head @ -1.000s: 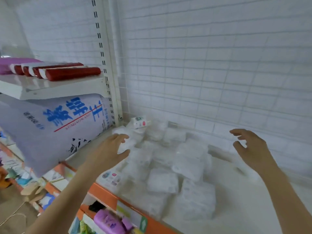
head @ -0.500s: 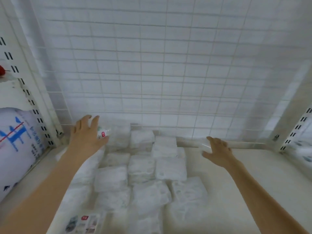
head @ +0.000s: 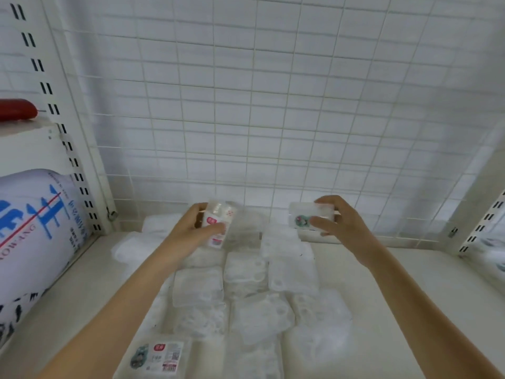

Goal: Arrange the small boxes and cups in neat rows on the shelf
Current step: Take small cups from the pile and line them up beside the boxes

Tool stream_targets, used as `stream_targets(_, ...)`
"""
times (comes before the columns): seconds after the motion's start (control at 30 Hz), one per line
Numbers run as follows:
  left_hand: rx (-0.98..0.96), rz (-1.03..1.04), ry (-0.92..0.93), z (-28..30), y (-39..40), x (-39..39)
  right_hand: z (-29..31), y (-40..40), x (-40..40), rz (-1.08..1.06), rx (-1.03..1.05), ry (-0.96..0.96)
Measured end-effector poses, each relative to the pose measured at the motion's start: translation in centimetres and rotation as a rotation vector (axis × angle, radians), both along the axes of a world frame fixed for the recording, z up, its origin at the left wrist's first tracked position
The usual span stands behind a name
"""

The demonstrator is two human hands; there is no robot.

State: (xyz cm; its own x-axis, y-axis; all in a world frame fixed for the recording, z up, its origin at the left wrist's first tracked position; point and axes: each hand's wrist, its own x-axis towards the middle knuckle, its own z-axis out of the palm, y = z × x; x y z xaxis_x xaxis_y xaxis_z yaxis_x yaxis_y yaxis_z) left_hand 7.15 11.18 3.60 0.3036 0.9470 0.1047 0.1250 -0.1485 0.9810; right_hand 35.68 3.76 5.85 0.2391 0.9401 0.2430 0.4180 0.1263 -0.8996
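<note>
Several clear plastic packs of small boxes and cups [head: 247,274] lie in rough rows on the white shelf [head: 396,283]. My left hand [head: 195,231] grips a clear cup pack with a red-and-white label [head: 217,221], lifted above the back row. My right hand [head: 340,224] holds a clear box with a green sticker [head: 306,217] near the back wire grid, thumb on its front. A labelled pack [head: 157,356] lies at the shelf's front edge.
A white wire grid [head: 273,105] backs the shelf. A slotted upright [head: 62,127] stands at the left, with a large white sack printed in blue [head: 32,228] beyond it. A red item [head: 16,109] lies on the upper left shelf. Another upright [head: 481,228] bounds the right.
Both hands went from open and reaching to holding packs: the left lifted the labelled cup pack, the right picked up the green-sticker box. The view moved closer.
</note>
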Motion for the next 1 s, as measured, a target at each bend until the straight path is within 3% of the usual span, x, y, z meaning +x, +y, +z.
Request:
stream_targets(0.2,-0.247,-0.139,-0.27,-0.9,-1.7,1.9,0.7,0.0,-4.4,0.161,-0.007,0.268)
stream_targets(0.43,-0.344,-0.157,-0.424,-0.3,-2.5,2.1,0.9,-0.4,-6.8,0.273,-0.03,0.486)
stream_targets(0.67,-0.304,-0.171,-0.407,0.3,-3.2,1.2,1.1,-0.8,-9.0,0.101,-0.046,0.359)
stream_targets(0.83,-0.403,-0.192,-0.427,0.2,-3.0,1.5,0.3,-1.7,-8.5,0.066,-0.154,0.514)
stream_targets(1.0,-0.315,-0.35,-0.348,0.2,-4.1,3.2,0.2,-5.2,-6.7,0.033,-0.051,0.371)
